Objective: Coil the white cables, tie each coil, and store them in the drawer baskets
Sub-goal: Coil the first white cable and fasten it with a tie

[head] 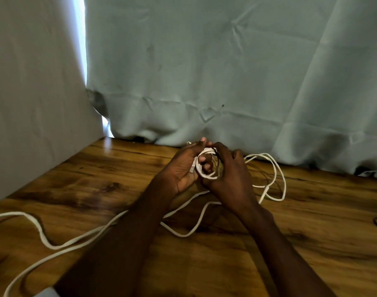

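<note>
We are gripping the small coil [206,166] of light, floppy white cable [183,232] in both hands, left hand [181,168] and right hand [230,174]; best pinching across its turns, slack trailing over the bench [311,243]

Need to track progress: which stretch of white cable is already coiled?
The small coil held between both hands; the stretches at left and right lie loose on the table.
</note>
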Motion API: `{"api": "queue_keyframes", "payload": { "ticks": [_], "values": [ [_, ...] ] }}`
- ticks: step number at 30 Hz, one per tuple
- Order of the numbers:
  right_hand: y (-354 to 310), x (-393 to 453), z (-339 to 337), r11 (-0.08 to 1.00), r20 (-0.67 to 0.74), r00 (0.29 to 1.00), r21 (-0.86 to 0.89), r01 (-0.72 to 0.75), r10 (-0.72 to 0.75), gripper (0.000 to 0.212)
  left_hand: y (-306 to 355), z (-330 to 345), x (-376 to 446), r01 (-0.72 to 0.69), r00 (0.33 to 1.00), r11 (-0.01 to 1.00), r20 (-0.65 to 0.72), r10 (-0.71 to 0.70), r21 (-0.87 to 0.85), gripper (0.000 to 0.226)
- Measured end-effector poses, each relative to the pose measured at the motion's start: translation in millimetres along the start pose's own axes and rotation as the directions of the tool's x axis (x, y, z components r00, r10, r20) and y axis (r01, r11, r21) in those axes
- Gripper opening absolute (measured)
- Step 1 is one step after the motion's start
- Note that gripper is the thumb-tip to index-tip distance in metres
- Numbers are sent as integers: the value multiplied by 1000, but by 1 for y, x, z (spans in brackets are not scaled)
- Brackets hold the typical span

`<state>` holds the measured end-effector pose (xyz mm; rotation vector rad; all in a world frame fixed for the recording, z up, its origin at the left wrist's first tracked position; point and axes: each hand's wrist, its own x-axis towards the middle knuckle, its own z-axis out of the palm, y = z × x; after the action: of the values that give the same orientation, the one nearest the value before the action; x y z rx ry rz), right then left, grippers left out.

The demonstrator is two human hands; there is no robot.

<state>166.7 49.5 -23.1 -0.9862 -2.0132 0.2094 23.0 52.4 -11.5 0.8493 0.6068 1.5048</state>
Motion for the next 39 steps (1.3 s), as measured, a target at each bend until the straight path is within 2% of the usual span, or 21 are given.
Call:
{"api": "queue_keyframes", "payload": {
  "ticks": [6, 9, 12, 14, 17, 20, 23, 26, 29, 32, 35, 37, 39],
  "values": [
    [4, 3, -3, 996, -61, 994, 5, -92, 92, 84, 3, 2, -7, -29, 992, 996, 125, 18, 88, 38],
    [4, 2, -2, 997, -57, 995, 13, -80, 81, 84, 0, 4, -6, -73, 994, 994, 91, 66, 77, 29],
    [0, 2, -1, 998, -33, 998, 24, -56, 57, 93, -1, 5, -3, -107, 994, 994, 14, 107, 23, 15],
    [-4, 4, 0, 991, -37, 998, 120, -55, 60, 97, 1, 3, -2, -120, 993, 991, -30, 118, -59, 11],
    [-3, 4, 4, 958, -68, 996, 285, -29, 51, 85, 4, -1, -1, -159, 984, 982, -100, 148, -106, 10],
    [-9, 3, 7, 945, -99, 993, 327, -31, 66, 54, 7, -3, 0, -205, 969, 975, -154, 190, -82, 10],
    [-13, 6, 6, 963, -208, 964, 244, -115, 168, 22, 7, -1, -1, -241, 962, 970, -131, 241, 17, 10],
    [-12, 7, 9, 976, -189, 959, 93, -195, 210, 24, 2, 7, -3, -263, 956, 944, -79, 283, 200, 11],
    [-11, 4, 6, 975, -133, 966, 66, -213, 220, 19, -3, 12, -3, -303, 940, 877, -37, 340, 374, 14],
    [-13, 5, -1, 976, -196, 960, 121, -181, 202, 13, -4, 9, -3, -345, 900, 780, -50, 432, 522, 20],
    [-20, 1, 2, 996, -167, 982, 16, -87, 88, 12, -3, 7, -6, -364, 866, 694, -49, 498, 620, 19],
    [-19, 0, 4, 995, -102, 991, 47, -85, 90, 12, -5, 5, -9, -393, 847, 626, 0, 532, 673, 16],
    [-17, 2, 3, 970, -51, 984, 181, -161, 173, 12, -6, 1, -11, -423, 824, 563, 42, 565, 710, 12]
  ]
}}
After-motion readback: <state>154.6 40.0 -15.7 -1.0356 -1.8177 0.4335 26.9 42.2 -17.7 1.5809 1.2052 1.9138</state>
